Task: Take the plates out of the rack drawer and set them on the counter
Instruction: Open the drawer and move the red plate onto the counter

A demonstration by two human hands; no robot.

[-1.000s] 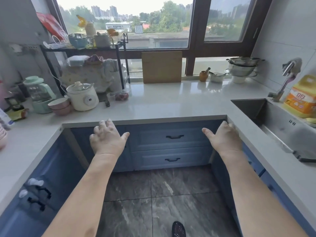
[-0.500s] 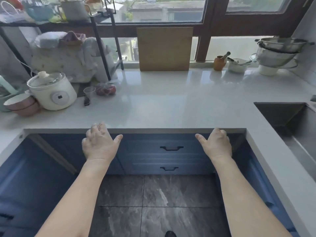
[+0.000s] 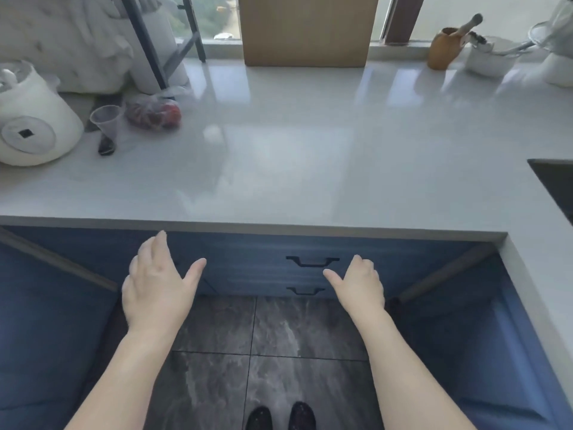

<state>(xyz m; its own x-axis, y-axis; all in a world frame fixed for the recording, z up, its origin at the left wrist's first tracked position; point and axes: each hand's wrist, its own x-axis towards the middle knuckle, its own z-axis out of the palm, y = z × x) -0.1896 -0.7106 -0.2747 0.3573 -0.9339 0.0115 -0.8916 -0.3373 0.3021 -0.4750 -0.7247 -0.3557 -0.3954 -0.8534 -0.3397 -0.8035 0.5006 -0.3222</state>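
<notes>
- You're closing in on the cabinets now — compared with a second ago the window and the sink have mostly slid out of view and the counter (image 3: 310,156) is filling the top half, so you're leaning in and looking further down.
- Your left hand (image 3: 155,287) is hanging just under the counter edge, palm down, fingers loosely together and the thumb sticking out to the side — holding nothing.
- Your right hand (image 3: 359,283) is dropping in beside the upper drawer handle (image 3: 312,261), thumb pointing toward it. It was further off to the right half a second ago. Its fingers are tucked away behind the back of the hand, so I can't tell how they're lying, but it isn't on the handle yet.
- Both blue drawers are sitting closed — the upper one and the lower drawer handle (image 3: 305,290) below it look untouched.
- The plates aren't showing anywhere; my guess is they're inside one of those drawers, and I can't tell which one has the rack.
- So task-wise you're only just getting started — nothing is out on the counter, and the open stretch in front of the cutting board (image 3: 307,29) is looking like the obvious landing spot.
</notes>
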